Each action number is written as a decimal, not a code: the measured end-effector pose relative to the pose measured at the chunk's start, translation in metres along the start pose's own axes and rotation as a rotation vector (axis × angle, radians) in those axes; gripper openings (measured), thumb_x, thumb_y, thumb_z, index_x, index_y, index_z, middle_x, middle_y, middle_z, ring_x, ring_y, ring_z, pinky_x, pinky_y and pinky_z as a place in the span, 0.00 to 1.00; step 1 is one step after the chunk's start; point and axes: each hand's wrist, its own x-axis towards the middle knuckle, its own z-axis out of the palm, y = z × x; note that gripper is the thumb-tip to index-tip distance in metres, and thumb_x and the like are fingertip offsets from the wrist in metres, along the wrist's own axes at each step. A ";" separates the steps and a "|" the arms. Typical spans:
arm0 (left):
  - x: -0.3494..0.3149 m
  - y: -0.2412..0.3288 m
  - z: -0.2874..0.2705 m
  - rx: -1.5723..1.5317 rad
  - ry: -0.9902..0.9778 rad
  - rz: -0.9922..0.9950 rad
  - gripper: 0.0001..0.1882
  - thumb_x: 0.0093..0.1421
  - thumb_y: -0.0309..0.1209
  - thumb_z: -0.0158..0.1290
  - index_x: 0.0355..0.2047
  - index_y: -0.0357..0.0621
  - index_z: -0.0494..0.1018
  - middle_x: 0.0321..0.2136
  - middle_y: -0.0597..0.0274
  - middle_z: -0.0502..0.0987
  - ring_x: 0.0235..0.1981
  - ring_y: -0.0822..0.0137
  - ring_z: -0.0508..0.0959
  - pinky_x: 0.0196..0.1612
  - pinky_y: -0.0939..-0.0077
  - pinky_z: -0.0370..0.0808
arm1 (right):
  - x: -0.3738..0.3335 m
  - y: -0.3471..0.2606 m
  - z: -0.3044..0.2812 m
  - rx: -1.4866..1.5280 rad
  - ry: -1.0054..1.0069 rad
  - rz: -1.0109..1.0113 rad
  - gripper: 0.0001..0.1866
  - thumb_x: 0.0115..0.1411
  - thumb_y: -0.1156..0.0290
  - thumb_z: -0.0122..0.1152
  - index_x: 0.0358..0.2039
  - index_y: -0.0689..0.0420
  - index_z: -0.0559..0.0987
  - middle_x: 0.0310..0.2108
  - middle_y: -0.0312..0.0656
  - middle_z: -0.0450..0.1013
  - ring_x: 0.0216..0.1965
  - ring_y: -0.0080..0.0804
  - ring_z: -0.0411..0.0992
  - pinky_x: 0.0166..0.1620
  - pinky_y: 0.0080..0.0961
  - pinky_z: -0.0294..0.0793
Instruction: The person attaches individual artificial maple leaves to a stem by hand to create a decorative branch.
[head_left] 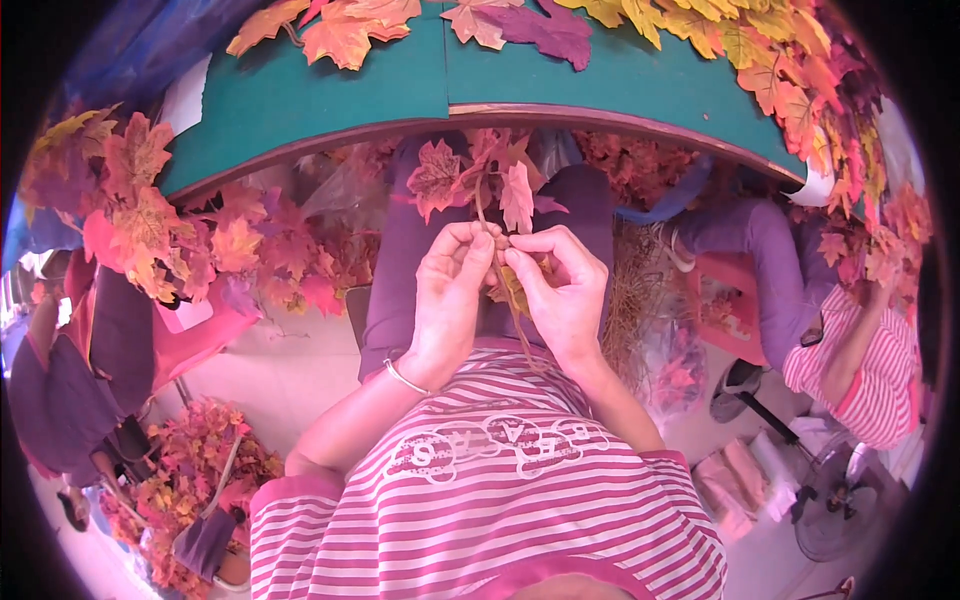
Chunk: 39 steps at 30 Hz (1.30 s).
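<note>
Over my lap I hold a brown stem of an artificial leaf garland (pixel 516 300) in both hands. My left hand (pixel 447 285) is closed, its thumb and fingers pinching the stem, with a bracelet at the wrist. Close beside it, fingertips nearly meeting, my right hand (pixel 562 280) pinches the same stem. Pink-red cloth-like maple leaves (pixel 437 178) stick up from the stem beyond my fingers. A yellowish leaf shows partly behind my right hand. Below my hands the stem's loose end trails toward my striped shirt. What lies between my fingertips is too small to make out.
Ahead stands a green-topped table (pixel 620 75) with a curved-looking brown edge, bearing orange, purple and yellow leaves. Leaf garlands (pixel 135 210) hang at its left. A leaf heap (pixel 205 470) lies on the floor. Another person (pixel 850 370) sits at right, near a fan (pixel 850 500).
</note>
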 end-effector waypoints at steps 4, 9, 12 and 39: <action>0.000 0.000 -0.003 -0.002 0.010 0.014 0.07 0.71 0.31 0.54 0.45 0.42 0.75 0.41 0.68 0.78 0.36 0.82 0.74 0.39 0.87 0.70 | 0.001 -0.008 0.003 -0.084 -0.014 0.013 0.05 0.57 0.83 0.68 0.34 0.64 0.81 0.30 0.40 0.76 0.30 0.24 0.76 0.33 0.19 0.74; -0.001 -0.003 0.006 0.028 0.025 -0.036 0.08 0.71 0.32 0.55 0.45 0.43 0.76 0.37 0.72 0.79 0.32 0.83 0.71 0.37 0.87 0.69 | 0.004 -0.004 -0.007 -0.119 -0.018 -0.021 0.06 0.56 0.84 0.69 0.34 0.65 0.81 0.29 0.41 0.76 0.29 0.25 0.76 0.33 0.20 0.74; 0.000 -0.007 0.003 0.045 0.001 -0.055 0.08 0.71 0.32 0.55 0.45 0.43 0.76 0.35 0.74 0.78 0.31 0.84 0.71 0.35 0.87 0.68 | 0.005 -0.006 -0.011 -0.155 -0.064 0.005 0.06 0.56 0.84 0.68 0.34 0.65 0.81 0.29 0.41 0.76 0.29 0.26 0.76 0.33 0.21 0.75; -0.022 0.047 -0.047 0.516 0.051 0.038 0.18 0.63 0.17 0.57 0.53 0.39 0.78 0.34 0.71 0.74 0.34 0.83 0.75 0.37 0.87 0.75 | 0.036 -0.007 0.021 -0.253 -0.102 -0.376 0.09 0.54 0.84 0.68 0.35 0.63 0.81 0.33 0.45 0.76 0.32 0.38 0.78 0.33 0.27 0.77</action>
